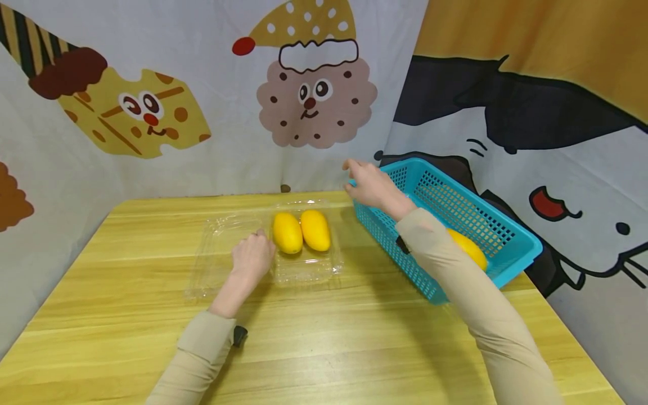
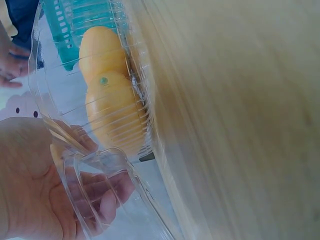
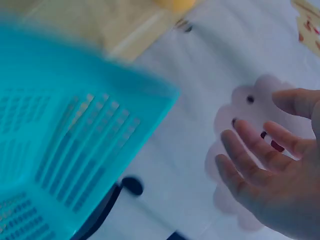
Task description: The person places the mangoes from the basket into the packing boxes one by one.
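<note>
While the left hand (image 1: pixel 253 254) grasps a clear plastic container (image 1: pixel 304 273) near the seam between its two halves, the right hand (image 1: pixel 372 184) is held in the air by the far left corner of a blue basket (image 1: pixel 455 199), its fingers spread and grasping nothing. The container lies opened out on a wooden table (image 1: pixel 314 349), one half to the left of the other. In its right half sit two yellow mangoes, a left one (image 1: pixel 287 233) and a right one (image 1: pixel 315 230), side by side and just beyond the left hand's knuckles. From the left wrist, the bent fingers (image 2: pixel 107 202) show through the transparent plastic, and one mango bears a small green spot (image 2: pixel 103 80). The basket, with slotted and perforated walls, stands at the right of the table, set at an angle; a third mango (image 1: pixel 468 250) rests inside it, partly hidden by the right sleeve (image 1: pixel 471 298). A beige left sleeve (image 1: pixel 202 349) covers the other forearm. Behind everything hangs a pale cloth (image 1: pixel 217 34) printed with cartoon figures, among them a cheese wedge (image 1: pixel 116 121) and a pinkish biscuit face (image 1: pixel 319 126) under a spotted cap.
</note>
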A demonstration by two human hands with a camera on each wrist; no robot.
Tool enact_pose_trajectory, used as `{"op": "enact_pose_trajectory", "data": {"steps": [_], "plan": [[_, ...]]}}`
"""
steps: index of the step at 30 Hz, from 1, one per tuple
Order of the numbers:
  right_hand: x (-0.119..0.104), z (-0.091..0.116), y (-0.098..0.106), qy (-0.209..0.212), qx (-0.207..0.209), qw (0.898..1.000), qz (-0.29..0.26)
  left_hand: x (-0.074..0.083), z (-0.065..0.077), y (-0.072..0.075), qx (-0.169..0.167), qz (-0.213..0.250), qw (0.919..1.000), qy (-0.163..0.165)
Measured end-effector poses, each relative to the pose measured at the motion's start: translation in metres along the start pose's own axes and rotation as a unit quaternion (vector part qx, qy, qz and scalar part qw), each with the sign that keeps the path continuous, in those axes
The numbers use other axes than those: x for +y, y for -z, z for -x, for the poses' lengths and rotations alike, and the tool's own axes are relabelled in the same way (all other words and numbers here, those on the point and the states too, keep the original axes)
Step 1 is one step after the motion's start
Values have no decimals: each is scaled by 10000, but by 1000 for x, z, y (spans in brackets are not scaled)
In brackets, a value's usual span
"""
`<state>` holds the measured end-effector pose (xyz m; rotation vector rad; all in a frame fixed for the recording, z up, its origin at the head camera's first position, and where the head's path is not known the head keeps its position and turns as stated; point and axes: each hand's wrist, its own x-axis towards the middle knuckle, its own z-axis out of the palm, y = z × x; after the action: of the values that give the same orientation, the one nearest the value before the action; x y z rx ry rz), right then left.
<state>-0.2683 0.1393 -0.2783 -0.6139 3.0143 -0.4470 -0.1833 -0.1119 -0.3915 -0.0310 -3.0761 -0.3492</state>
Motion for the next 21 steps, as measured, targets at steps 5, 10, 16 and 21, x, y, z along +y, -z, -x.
{"op": "enact_pose_trajectory", "data": {"steps": [5,10,16,21], "plan": [[33,10,8,-401,-544,9975,229,0,-1,0,0,0,10000,4],[70,20,10,-800,-899,9917,457,-1,-1,0,-43,-27,10000,5],[106,33,10,-1176,-1302,9829,557,-1,-1,0,22,-43,10000,-32],[131,46,9,-1474,-1748,9712,672,-1,0,0,44,-38,10000,-33]]}}
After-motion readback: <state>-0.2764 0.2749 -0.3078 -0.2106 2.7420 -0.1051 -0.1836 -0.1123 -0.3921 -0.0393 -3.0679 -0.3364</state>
